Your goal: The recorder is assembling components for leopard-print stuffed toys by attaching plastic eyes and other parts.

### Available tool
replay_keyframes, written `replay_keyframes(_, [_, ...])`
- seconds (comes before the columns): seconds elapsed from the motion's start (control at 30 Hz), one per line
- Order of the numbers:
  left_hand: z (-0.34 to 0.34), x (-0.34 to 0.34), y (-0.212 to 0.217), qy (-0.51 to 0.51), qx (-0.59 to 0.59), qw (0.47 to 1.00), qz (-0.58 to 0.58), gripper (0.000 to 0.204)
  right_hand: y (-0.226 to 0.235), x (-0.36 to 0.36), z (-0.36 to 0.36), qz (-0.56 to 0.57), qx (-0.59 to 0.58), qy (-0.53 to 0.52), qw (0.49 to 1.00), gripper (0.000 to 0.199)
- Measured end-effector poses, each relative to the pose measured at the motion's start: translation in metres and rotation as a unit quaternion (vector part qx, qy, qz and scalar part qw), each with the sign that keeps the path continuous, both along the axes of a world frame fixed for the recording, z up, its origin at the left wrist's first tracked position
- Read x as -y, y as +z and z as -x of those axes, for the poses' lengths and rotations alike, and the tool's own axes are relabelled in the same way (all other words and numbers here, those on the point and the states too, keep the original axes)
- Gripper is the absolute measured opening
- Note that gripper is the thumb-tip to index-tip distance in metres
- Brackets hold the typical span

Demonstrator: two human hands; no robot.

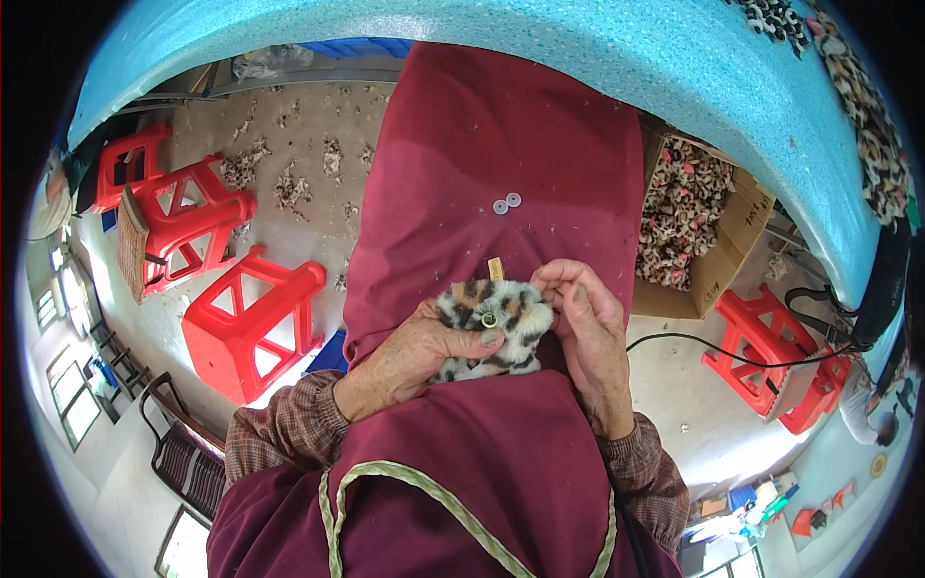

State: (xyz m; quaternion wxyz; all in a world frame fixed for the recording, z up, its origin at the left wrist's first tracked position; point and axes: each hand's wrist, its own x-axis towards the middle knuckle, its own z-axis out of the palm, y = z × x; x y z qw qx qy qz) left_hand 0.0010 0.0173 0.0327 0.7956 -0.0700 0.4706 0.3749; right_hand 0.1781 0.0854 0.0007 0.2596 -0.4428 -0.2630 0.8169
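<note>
A small spotted plush piece [528,328] in white, black and tan fur lies over my lap. On its face sits a round yellow-green eye [488,320], and a tan tag [495,269] sticks up at its far edge. My left hand [409,349] grips the plush from the left, thumb laid across the front just below the eye. At the plush's upper right edge is my right hand [590,323], its fingers bent and drawn together. Whatever they may pinch is too small to see. Two pale round washers [507,203] rest on the maroon apron cloth [511,125] beyond the plush.
A speckled blue table [578,58] curves across the far side, with spotted plush pieces [862,116] at its right. Below it stands a cardboard box [718,279] full of plush pieces. Red stools [231,337] stand both sides; fabric scraps [291,188] litter the floor at left.
</note>
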Motion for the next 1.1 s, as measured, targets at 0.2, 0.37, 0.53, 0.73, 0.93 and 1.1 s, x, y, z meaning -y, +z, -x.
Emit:
replay_keyframes(0.2, [-0.001,0.002,-0.003,-0.015,-0.026,1.000,-0.008,0.040,0.002,0.004,0.000,-0.067,0.056,0.081,0.993,0.018])
replay_keyframes(0.37, [0.001,-0.002,-0.006,-0.015,-0.013,1.000,-0.003,0.040,0.002,-0.003,0.005,-0.027,0.019,0.042,0.999,0.016])
replay_keyframes(0.53, [0.000,0.000,0.004,-0.032,-0.026,0.999,0.007,0.049,0.021,-0.007,0.003,-0.079,0.075,0.066,0.992,0.009])
replay_keyframes(0.73, [0.007,0.002,-0.027,0.005,-0.013,1.000,-0.020,0.044,0.060,-0.070,-0.038,-0.302,0.153,0.189,0.922,0.009])
replay_keyframes(0.93, [0.003,-0.009,-0.015,0.031,-0.010,0.999,-0.018,0.029,0.117,-0.177,-0.054,-0.445,0.271,-0.051,0.852,0.006])
replay_keyframes(1.1, [0.006,-0.009,-0.021,0.058,-0.004,0.998,0.011,0.038,0.090,-0.233,-0.023,-0.531,0.243,0.007,0.812,0.013])
